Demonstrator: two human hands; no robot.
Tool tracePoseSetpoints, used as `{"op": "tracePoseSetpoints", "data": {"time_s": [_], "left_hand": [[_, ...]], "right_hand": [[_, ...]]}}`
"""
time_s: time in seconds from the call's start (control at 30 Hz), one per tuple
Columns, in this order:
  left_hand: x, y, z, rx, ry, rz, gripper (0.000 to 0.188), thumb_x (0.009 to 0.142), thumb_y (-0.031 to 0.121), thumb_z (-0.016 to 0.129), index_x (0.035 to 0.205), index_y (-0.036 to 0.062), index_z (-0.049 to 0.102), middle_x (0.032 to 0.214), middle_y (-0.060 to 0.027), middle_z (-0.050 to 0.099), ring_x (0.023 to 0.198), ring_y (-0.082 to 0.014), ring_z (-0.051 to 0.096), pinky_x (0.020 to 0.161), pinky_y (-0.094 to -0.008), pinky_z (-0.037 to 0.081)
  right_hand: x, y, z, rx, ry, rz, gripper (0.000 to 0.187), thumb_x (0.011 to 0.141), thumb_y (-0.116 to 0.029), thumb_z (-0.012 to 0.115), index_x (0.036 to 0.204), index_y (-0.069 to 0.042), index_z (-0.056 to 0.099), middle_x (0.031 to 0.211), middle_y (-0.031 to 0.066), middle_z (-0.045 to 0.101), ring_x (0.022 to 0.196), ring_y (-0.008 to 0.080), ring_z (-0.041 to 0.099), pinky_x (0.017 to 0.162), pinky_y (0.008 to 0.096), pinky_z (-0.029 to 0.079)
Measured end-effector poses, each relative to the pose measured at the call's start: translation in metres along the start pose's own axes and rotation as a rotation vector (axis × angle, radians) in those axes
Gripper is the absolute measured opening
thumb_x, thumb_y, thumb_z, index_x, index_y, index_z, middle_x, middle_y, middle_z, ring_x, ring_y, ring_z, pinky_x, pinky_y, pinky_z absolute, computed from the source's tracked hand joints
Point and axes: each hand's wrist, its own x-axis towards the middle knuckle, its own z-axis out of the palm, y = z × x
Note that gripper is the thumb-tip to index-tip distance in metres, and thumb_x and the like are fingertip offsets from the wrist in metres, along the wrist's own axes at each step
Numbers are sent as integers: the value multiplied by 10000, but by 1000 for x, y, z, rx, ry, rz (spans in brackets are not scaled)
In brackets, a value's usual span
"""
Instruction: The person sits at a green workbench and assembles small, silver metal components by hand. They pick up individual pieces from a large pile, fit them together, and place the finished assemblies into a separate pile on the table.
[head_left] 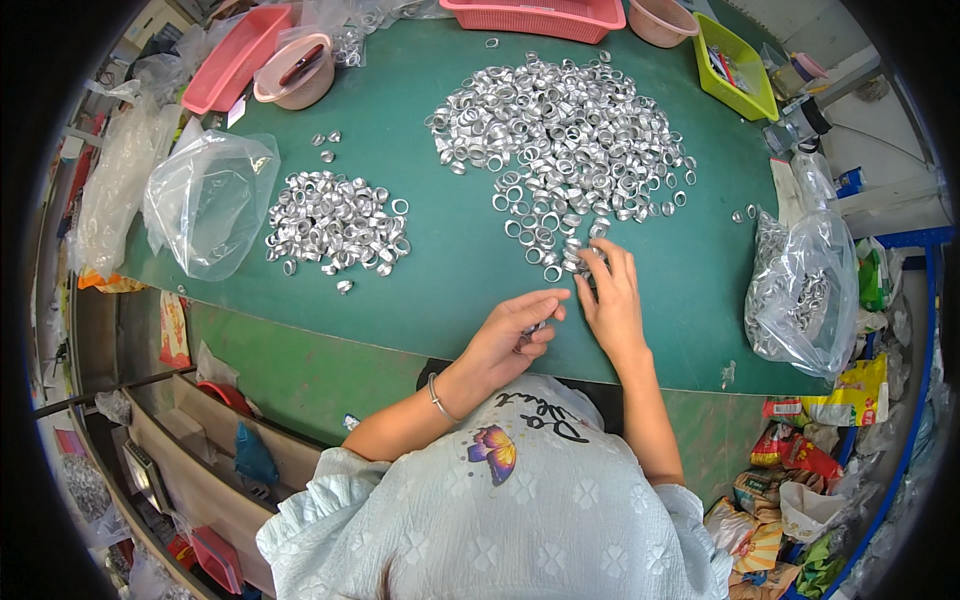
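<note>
**Picking through little metal rings point(545, 238) by hand**

So the step in hand looks like taking rings off the near edge of the big pile point(570, 130), a few at a time. The right hand point(613, 295) is right there, thumb and fingers curved down onto the strays at the pile's tip. Can't tell if it's actually gripping one or just touching.

Left hand point(508, 332) is just beside it, fingers curled in around what look like a few rings, silver poking out between them. Fingers hide the count.

My guess is the next move calls for a neat fingertip pinch: they lie jumbled against each other, so it'd be easy to drag a neighbour along. The left one should stay cupped or its lot could spill.

There's also a small pile point(335, 225) over to the left on the green counter point(680, 320), well apart from the big one.
</note>
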Motion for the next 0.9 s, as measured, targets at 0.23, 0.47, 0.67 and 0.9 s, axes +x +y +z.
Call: {"op": "tracePoseSetpoints", "data": {"time_s": [0.23, 0.47, 0.67, 0.9], "left_hand": [[0, -6, -4, 119, 79, -12, 230, 886, 254, 583, 938, 35, 628, 754, -14, 573, 595, -52, 483, 431, -172, 315], [-3, -7, 6, 212, 124, 35, 252, 884, 237, 587, 1008, 23, 631, 856, -18, 618, 649, -47, 503, 466, -174, 324], [-2, -7, -1, 220, 67, 87, 260, 890, 189, 574, 1069, 3, 605, 844, 4, 576, 591, -34, 388, 454, -162, 276], [-5, -5, 4, 268, 109, 196, 256, 866, 154, 603, 1084, 21, 603, 820, 3, 563, 585, -29, 394, 462, -157, 282]], "right_hand": [[-2, 8, -1, -8, 129, 34, 158, 755, -32, 625, 903, -19, 572, 1046, 102, 538, 964, 302, 486, 813, 407, 384], [5, 4, 0, -127, 155, 45, 125, 745, -73, 647, 849, -43, 585, 1003, 78, 539, 943, 272, 483, 797, 391, 347], [10, -11, -5, -153, 104, -49, 264, 728, -96, 666, 974, -45, 584, 1007, 56, 557, 996, 243, 483, 859, 416, 319], [5, -8, -11, 272, 211, 186, 253, 743, -61, 680, 984, -23, 612, 941, 79, 615, 870, 202, 552, 804, 345, 399]]}}
